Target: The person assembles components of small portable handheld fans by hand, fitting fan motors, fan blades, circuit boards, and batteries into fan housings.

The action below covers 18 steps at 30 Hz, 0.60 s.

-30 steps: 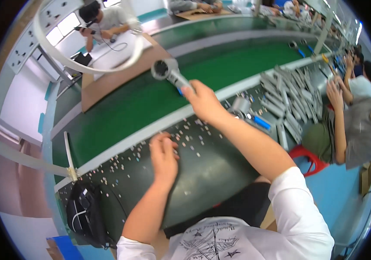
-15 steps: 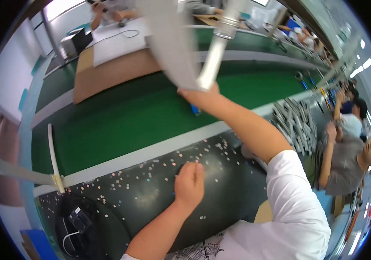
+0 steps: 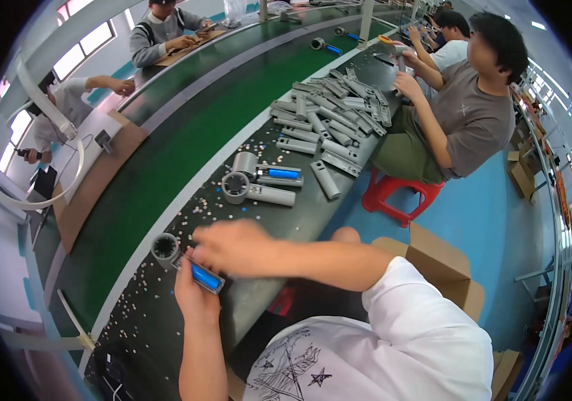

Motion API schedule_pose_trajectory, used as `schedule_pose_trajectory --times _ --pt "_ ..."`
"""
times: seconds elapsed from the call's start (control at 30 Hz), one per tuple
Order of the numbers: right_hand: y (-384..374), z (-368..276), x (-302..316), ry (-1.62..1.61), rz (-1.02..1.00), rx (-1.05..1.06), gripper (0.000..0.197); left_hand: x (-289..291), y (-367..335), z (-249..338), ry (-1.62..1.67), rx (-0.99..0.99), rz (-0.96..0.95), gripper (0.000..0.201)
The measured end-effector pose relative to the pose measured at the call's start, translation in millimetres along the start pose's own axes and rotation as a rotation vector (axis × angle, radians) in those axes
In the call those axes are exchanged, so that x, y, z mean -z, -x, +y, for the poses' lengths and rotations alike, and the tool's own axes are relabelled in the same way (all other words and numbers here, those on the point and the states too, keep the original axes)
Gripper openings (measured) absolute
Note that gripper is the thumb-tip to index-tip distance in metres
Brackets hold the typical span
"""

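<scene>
My left hand (image 3: 196, 297) is wrapped round the handle of a grey handheld appliance with a round, hollow head (image 3: 165, 248). A blue cylindrical battery (image 3: 204, 277) shows in the handle's open side. Just above that handle is my right hand (image 3: 229, 246), smeared by motion; its fingers hide the stretch between head and battery, and I cannot tell whether they touch it. Farther along the bench lie two similar grey appliances (image 3: 236, 187), one with a blue battery (image 3: 284, 174) exposed.
Grey handle shells (image 3: 339, 110) are heaped on the dark bench (image 3: 259, 291), with small round dots scattered nearby. A green conveyor belt (image 3: 186, 144) runs alongside. At right, a co-worker (image 3: 473, 100) sits on a red stool (image 3: 406, 197). An open cardboard box (image 3: 436, 260) stands beside me.
My view has swung right along the bench. My right hand has come back from over the belt to the left one, which now holds the grey appliance.
</scene>
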State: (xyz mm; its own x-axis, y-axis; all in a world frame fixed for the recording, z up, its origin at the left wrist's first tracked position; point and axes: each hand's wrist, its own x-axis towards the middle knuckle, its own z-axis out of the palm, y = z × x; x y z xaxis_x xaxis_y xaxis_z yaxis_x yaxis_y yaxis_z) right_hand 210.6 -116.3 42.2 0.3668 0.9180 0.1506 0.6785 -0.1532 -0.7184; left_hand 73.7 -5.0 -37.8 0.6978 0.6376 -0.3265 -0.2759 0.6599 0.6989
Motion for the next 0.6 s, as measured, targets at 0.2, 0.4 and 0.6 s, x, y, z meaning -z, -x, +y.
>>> schedule_pose_trajectory --times 0.2,0.4,0.6 --pt "75.0 116.6 98.3 0.594 0.474 -0.551 0.036 -11.7 68.8 -17.9 -0.178 0.018 0.06 0.04" --pt "102.6 153.3 62.4 0.43 0.646 -0.421 0.041 -9.6 90.8 -28.6 0.001 0.065 -0.053 0.054" --pt "157.1 60.0 10.6 -0.507 0.355 -0.065 0.04 -10.9 91.4 -43.4 0.236 0.123 -0.29 0.054"
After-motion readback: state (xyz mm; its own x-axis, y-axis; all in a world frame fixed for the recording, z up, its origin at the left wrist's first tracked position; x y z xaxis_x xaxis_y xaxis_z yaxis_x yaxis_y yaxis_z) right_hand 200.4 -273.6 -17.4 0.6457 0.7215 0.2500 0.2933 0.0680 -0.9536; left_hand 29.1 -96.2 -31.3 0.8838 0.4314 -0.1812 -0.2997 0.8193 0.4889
